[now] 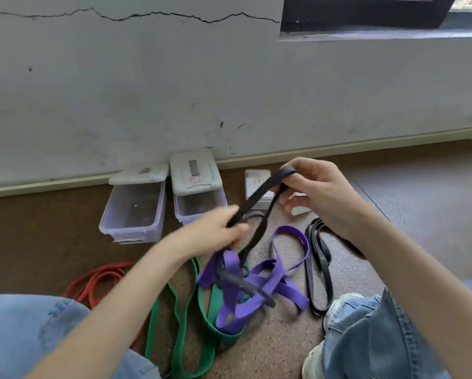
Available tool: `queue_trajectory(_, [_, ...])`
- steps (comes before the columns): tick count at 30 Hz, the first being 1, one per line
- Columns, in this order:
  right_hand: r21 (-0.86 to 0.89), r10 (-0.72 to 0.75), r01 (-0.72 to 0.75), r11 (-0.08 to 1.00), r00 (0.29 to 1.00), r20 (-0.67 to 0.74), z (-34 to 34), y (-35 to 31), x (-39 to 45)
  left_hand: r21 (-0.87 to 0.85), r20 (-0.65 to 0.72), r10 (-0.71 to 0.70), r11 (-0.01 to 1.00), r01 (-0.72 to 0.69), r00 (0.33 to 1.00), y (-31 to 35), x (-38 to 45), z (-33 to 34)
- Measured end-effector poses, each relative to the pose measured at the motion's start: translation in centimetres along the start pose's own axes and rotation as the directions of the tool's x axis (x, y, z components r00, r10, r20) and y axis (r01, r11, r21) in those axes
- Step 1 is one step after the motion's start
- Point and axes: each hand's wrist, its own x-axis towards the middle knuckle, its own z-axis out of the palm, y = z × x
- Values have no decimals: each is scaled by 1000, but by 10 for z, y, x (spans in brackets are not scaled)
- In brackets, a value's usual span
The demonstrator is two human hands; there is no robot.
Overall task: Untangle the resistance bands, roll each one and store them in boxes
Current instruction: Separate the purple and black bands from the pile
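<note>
Seated on a speckled brown floor [284,346] before a scuffed grey wall [174,91], with a long crack at 12 o'clock and a dark window frame [366,15] at 1 o'clock. Pale skirting along the foot of the wall.

Two clear plastic boxes at 11 o'clock against the skirting: left box [133,212] and right box [199,198], each with a whitish lid pushed back toward the wall, nothing clearly visible inside beyond specks. A third, smaller pale box [256,181] just right of them, partly hidden by the bands and hand.

Held up at centre, a black band [259,192]: right hand [319,192] pinching its upper loop between thumb and fingers, left hand [215,231], blurred, with its grip closed around the lower stretch. Below, the band trailing into a knot with the purple band [256,283] on the floor at 6 o'clock, itself lying over the green band [185,324]. Red band [98,280] loose at 8 o'clock, beside a denim-clad knee [24,332]. Second black band [319,266] in flat loops at 4 o'clock, near a pale shoe [339,305] and the other denim leg.
</note>
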Motion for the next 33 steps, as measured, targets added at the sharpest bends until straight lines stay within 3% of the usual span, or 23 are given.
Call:
queue_trajectory(2, [-16,17,-17,1000,1000,-3,2,1,-1,6,153,-91,996,91,984,-17,-5,23])
queue_trajectory(4, [-319,65,-39,947,995,73,2,7,-3,85,179,-105,992,91,978,-20,-6,29])
queue_trajectory(6, [-652,188,-1,758,958,217,-1,10,-4,117,122,-7,993,-7,993,-4,-2,13])
queue_trajectory(7, [-693,242,22,721,928,282,-1,12,-6,93,111,69,992,-80,991,10,-2,1])
queue_trajectory(10, [-512,265,-17,859,870,416,4,9,-10,78,64,254,963,-259,965,37,-3,-33])
queue_trajectory(13, [-244,72,21,970,928,366,2,-4,-8,-106,-65,231,966,-237,971,29,-3,-42])
queue_trajectory(15, [33,-43,35,999,961,274,-1,-10,-6,-272,14,163,950,-154,986,15,-4,-25])
queue_trajectory(18, [282,-93,56,958,989,119,-2,-4,-4,-252,259,84,968,-17,962,-9,-8,19])
queue_trajectory(20, [185,-93,93,978,996,-12,-7,4,-3,-150,237,41,989,-5,971,-15,-8,25])
queue_trajectory(22, [-150,-140,117,982,979,-151,-17,10,0,-55,62,44,998,-41,997,-9,-3,6])
queue_trajectory(24, [-568,-122,7,823,979,-164,-28,11,4,-186,-145,134,969,-160,980,8,-2,-23])
queue_trajectory(26, [-791,48,-141,595,989,-141,-33,15,4,-273,-220,209,925,-266,953,27,0,-42])
queue_trajectory(27, [-815,77,-138,562,990,-114,-30,16,3,-216,-199,233,937,-274,952,33,0,-43])
queue_trajectory(30, [-712,-50,55,700,998,29,-7,16,-1,82,-87,235,970,-228,968,33,0,-34])
queue_trajectory(33, [-544,-3,56,837,995,97,0,17,-1,131,-59,228,967,-219,972,28,0,-37])
